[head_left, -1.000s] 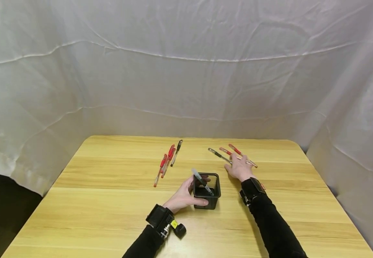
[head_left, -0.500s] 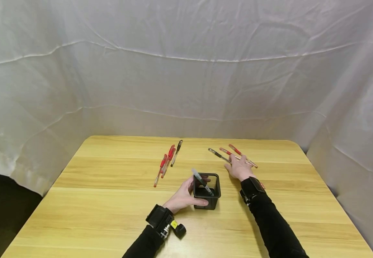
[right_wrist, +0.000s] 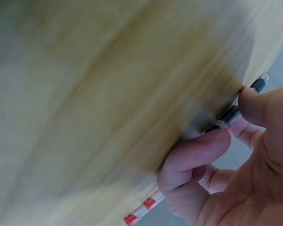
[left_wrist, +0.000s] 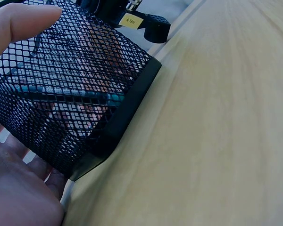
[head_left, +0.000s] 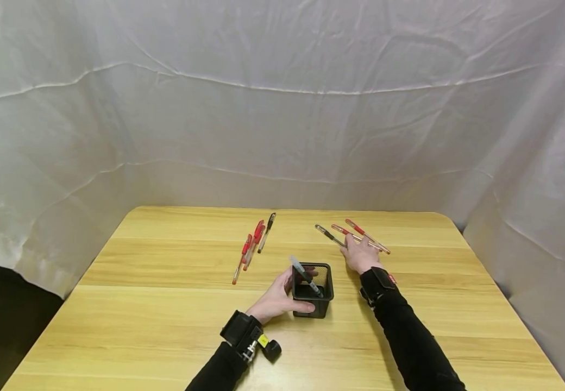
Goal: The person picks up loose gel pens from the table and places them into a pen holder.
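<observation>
We see our left grip (left_wrist: 21, 190) round a black mesh holder (left_wrist: 92, 52), thumb (left_wrist: 30, 22) across its upper left and fingers (left_wrist: 38, 165) at its lower left, with a pen (left_wrist: 66, 90) showing through the mesh, the pale wooden surface (left_wrist: 212, 122) filling the right, and a dark device (left_wrist: 156, 33) with a yellow label (left_wrist: 131, 20) above.

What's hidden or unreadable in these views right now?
Head: near end of the right-side dark pen, covered by the right hand.
Left wrist: marking on the pen inside the mesh cup, too small, crossed by mesh.
Right wrist: the rest of the red-ended pen, behind that hand.
</observation>
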Motion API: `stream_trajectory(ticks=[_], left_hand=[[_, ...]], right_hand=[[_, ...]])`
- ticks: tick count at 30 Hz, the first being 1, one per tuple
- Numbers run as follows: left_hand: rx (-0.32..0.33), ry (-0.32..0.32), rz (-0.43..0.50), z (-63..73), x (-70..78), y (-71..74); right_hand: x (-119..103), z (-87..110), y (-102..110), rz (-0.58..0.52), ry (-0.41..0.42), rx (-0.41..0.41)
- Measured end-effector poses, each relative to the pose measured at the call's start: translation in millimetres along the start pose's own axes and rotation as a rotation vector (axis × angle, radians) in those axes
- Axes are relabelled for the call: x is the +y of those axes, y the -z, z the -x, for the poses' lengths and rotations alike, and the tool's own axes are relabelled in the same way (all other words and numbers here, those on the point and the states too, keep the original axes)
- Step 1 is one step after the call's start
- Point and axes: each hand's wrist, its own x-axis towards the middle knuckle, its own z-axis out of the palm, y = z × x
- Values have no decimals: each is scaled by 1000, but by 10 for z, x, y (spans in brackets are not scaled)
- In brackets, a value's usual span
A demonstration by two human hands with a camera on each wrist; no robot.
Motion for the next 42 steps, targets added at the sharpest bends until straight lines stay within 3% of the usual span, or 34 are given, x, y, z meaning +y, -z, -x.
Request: stream_trajectory(ticks=[8,22,28,42], left_hand=[[-6,-19,8,-8,-7,6],[-1,-1,-9,5,0,7],[-1,2,-11,3,9,2],[-8,8,-13,7,17,2]], right_hand=[[22,41,17,0,9,-9],[107,103,59,14,120,10],[159,179,65,-67,165,40],[254,353,41,-219,127,5]])
